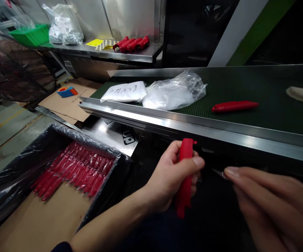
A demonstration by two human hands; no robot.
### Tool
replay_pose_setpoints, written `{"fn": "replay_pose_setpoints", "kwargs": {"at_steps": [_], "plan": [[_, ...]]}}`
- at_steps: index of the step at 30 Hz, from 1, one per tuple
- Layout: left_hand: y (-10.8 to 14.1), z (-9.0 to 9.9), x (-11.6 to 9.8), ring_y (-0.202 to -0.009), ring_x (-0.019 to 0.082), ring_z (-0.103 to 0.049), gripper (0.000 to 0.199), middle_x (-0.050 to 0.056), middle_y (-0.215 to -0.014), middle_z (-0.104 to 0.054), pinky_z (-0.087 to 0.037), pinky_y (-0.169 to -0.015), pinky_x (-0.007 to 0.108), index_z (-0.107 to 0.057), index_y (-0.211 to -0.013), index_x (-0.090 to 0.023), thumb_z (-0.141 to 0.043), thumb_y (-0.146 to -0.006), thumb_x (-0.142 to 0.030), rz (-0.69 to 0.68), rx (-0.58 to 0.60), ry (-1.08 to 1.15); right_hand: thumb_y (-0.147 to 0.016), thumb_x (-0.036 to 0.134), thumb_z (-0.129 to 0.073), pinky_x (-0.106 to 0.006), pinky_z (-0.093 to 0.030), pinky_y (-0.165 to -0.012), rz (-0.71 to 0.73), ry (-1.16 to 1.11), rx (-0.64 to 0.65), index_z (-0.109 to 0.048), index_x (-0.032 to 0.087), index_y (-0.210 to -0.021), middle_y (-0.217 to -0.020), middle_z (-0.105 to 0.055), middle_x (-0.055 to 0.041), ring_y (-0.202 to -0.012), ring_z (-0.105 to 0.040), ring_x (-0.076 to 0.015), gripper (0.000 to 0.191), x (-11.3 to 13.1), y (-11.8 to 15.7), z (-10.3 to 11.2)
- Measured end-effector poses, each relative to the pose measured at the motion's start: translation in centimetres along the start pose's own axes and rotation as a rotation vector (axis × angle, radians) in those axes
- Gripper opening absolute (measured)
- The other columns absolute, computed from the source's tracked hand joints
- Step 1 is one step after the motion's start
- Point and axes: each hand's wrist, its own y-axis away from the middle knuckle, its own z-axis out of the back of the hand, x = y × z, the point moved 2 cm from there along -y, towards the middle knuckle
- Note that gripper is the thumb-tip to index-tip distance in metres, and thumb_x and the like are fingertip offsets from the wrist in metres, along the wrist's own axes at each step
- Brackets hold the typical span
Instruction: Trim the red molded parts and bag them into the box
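Observation:
My left hand [171, 175] is wrapped around a long, curved red plastic part [186, 150], held roughly upright in front of the conveyor's edge. The thumb lies across it, and its lower end sticks out below the fingers. To the right, my right hand [269, 199] pinches a thin pointed metal blade [220, 173] between thumb and forefinger. Its tip points towards the red part, with a gap between them. Whatever handle it has is hidden by the fingers. Another red plastic part [235, 106] lies on the green conveyor belt [267, 87] beyond my hands.
A metal rail [167, 124] edges the belt, where white packets [125, 91] and a clear plastic bag [174, 91] lie. At lower left, a lined box [33, 227] holds several bagged red parts [75, 168]. Several red pieces [131, 44] sit on the back shelf [140, 57].

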Motion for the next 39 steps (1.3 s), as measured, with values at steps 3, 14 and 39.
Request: {"fn": "replay_pose_setpoints", "kwargs": {"at_steps": [3,14,39], "plan": [[1.2,0.1,0.6,-0.051,0.004,-0.043,0.032,-0.004,-0.075,-0.049,-0.038,-0.046,0.015,-0.046,-0.098,-0.021,-0.072,-0.081,-0.031,0.028,0.056,-0.092,-0.086,0.009,-0.058,-0.036,-0.049,-0.082,0.047,0.088,0.015,-0.050,0.023,-0.141,-0.122,-0.062,-0.0084,-0.100,-0.062,-0.0211,0.057,-0.3,-1.2,0.3],[2.2,-0.6,0.9,-0.051,0.002,-0.042,0.032,-0.005,-0.074,-0.048,-0.038,-0.046,0.013,-0.046,-0.094,-0.020,-0.072,-0.082,-0.033,0.015,0.100,-0.086,-0.086,0.007,-0.057,-0.036,-0.045,-0.088,0.065,0.140,0.070,-0.050,0.020,-0.140,-0.121,-0.062,-0.0093,-0.106,-0.058,-0.0218,0.056,0.8,-1.5,0.5],[2.1,-1.1,2.2,-0.047,0.004,-0.046,0.015,0.002,-0.087,-0.050,-0.037,-0.037,0.013,-0.049,-0.095,-0.019,-0.057,-0.086,-0.029,0.108,0.435,0.310,-0.085,0.006,-0.059,-0.032,-0.051,-0.085,0.043,0.022,-0.034,-0.053,0.020,-0.138,-0.121,-0.060,-0.0104,-0.111,-0.059,-0.0204,0.055,1.1,-0.8,0.0]]}}
